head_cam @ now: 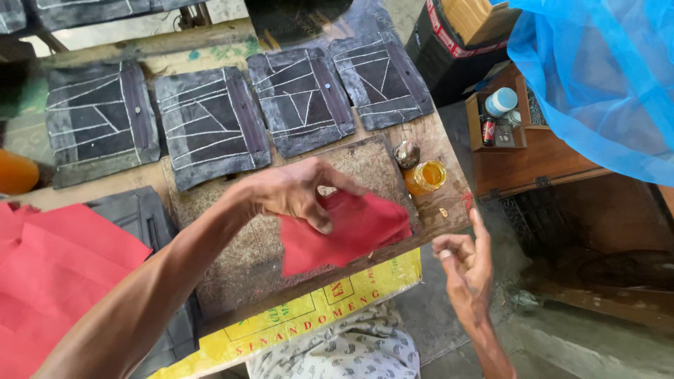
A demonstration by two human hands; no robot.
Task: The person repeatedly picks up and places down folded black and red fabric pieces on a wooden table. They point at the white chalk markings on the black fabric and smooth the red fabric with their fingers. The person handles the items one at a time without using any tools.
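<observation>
Near the middle of the frame, the left hand (298, 193) pinches a red fabric piece (344, 231) lying on the rough work board (239, 245) of the counter (435, 140). Lower right, the right hand (465, 270) hovers released, grasping nothing. Just beyond stands an uncapped jar of yellow glue (425, 175); a careless sweep could likely tip it onto the red piece or the dark stitched panels (210, 126) above.

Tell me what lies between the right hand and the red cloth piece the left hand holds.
In the head view, only the bare front edge of the worn work board lies between the right hand and the red cloth piece pinched by the left hand.
</observation>
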